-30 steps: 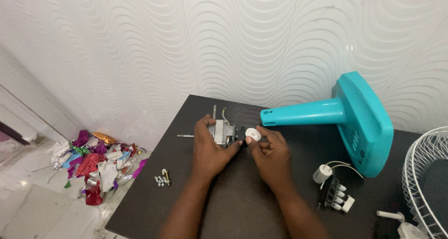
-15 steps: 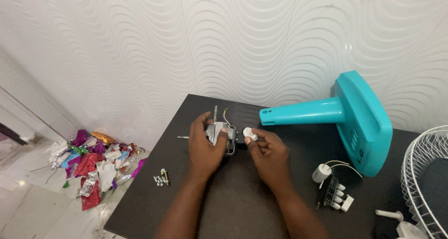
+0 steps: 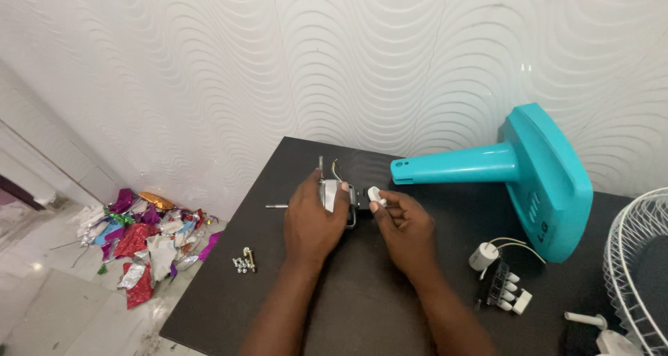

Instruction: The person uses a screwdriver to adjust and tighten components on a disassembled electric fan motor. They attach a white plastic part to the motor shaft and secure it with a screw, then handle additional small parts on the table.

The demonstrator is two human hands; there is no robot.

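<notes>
Risk of slipping: small white part pinched in right hand fingers, metal motor unit clasped by left hand, near desk back edge.

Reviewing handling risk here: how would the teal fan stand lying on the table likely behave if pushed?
The teal fan stand lies on its side, its round column likely letting it rock or pivot. Its broad base looks like rigid plastic, probably sliding on the dark table.

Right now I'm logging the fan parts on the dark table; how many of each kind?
Teal plastic fan stand: 1
Metal motor in left hand: 1
Small white knob in right hand: 1
White cylindrical capacitor: 1
White push-button switch block: 1
White wire grille: 1
Total: 6
</notes>
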